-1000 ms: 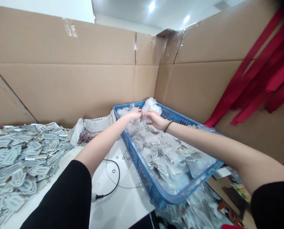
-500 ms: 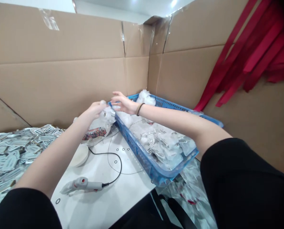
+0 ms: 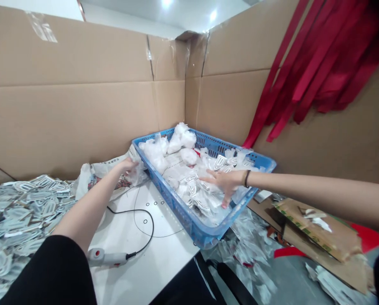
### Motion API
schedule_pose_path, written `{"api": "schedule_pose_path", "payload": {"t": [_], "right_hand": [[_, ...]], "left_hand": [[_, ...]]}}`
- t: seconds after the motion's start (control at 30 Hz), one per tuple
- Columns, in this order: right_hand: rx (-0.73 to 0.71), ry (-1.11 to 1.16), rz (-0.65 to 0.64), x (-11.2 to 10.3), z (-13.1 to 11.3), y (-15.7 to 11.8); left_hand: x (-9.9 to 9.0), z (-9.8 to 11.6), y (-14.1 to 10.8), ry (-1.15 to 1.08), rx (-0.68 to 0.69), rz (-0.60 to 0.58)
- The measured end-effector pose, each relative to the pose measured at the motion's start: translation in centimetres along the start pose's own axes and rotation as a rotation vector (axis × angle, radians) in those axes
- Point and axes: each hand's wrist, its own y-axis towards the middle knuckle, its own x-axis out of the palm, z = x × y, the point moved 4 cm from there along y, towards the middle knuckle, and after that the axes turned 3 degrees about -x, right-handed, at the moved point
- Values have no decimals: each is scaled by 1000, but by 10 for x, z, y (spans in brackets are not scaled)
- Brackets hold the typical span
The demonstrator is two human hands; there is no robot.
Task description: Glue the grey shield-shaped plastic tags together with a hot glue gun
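Note:
My left hand [image 3: 128,165] is closed at the crumpled top of a printed plastic bag [image 3: 110,171], just outside the left side of a blue plastic basket [image 3: 164,181]. Its fingertips are partly hidden and blurred. My right hand [image 3: 226,180] lies palm down inside the basket, fingers spread over clear plastic packets [image 3: 205,202] that hold white, loop-shaped pieces. Knotted white plastic bundles [image 3: 156,152] fill the basket's far left corner. Under the packets shows part of a printed sheet.
Left of the white table [image 3: 138,275] is a heap of flat, pale looped pieces [image 3: 24,216]. A grey corded tool [image 3: 110,257] lies near my left forearm. Cardboard walls [image 3: 97,106] stand behind. Red straps [image 3: 291,80] hang at right, above flattened cardboard [image 3: 323,228] and plastic on the floor.
My right hand has moved from the basket's far left corner to the packets at its near right. My left hand has dropped slightly beside the basket. The view has turned right.

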Motion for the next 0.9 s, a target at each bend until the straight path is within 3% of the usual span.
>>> {"api": "schedule_pose_path", "payload": {"t": [0.1,0.2,0.27,0.37,0.5,0.6,0.67,0.77,0.83,0.9], "right_hand": [[-22,-98,68,5,0,2],[-110,-237,68,7,-7,4],[-154,-311,29,9,-14,7],[-231,-358,2,9,-24,15],[-444,-408,7,11,-34,27],[-548,-422,33,13,-35,32],[-586,-433,69,11,-37,31],[-592,-436,105,6,-44,28],[-555,-418,112,2,-48,27],[-515,-401,123,-2,-52,28]], "left_hand": [[-22,24,-17,107,46,18],[-43,60,-48,333,322,103],[-48,84,-77,364,508,187],[-39,111,-126,240,670,272],[-8,130,-182,92,806,162],[-6,135,-212,21,886,118],[-23,134,-228,-40,922,170],[-68,126,-253,-212,995,322],[-99,113,-273,-367,1068,510],[-119,97,-294,-380,1126,736]]}}
